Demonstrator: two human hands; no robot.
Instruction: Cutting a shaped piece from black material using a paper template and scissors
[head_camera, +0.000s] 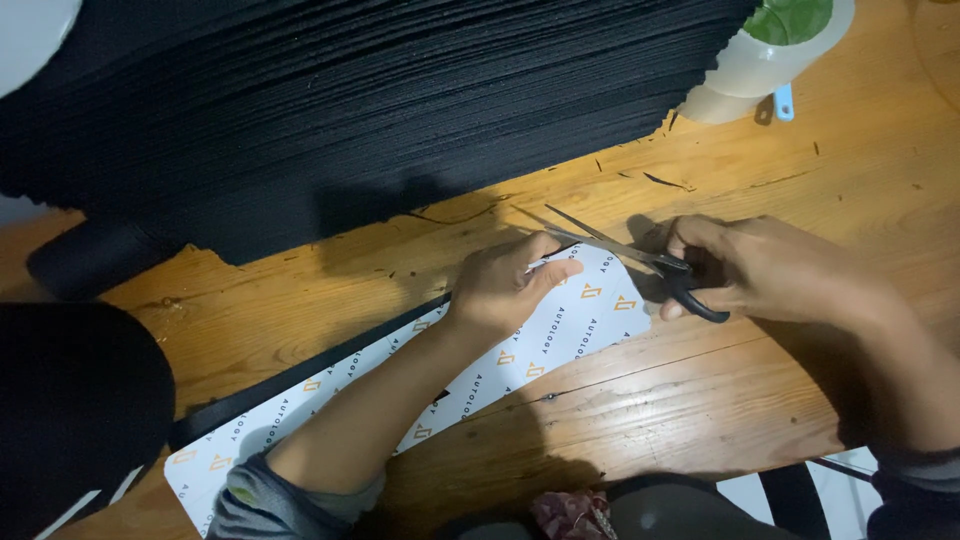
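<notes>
My right hand (770, 268) grips the black handles of a pair of scissors (625, 250), whose open metal blades point left toward the far end of a long white printed strip (560, 335). My left hand (510, 285) presses down on that strip near its far end, fingertips close to the blades. A black band (300, 375) runs along the strip's upper edge. The strip lies diagonally across the wooden table (700, 400).
A tall stack of black fabric sheets (350, 100) covers the back of the table. A roll of tape (770, 50) stands at the back right. A dark roll (90, 255) and black material (70, 410) lie at the left. Small black scraps dot the wood.
</notes>
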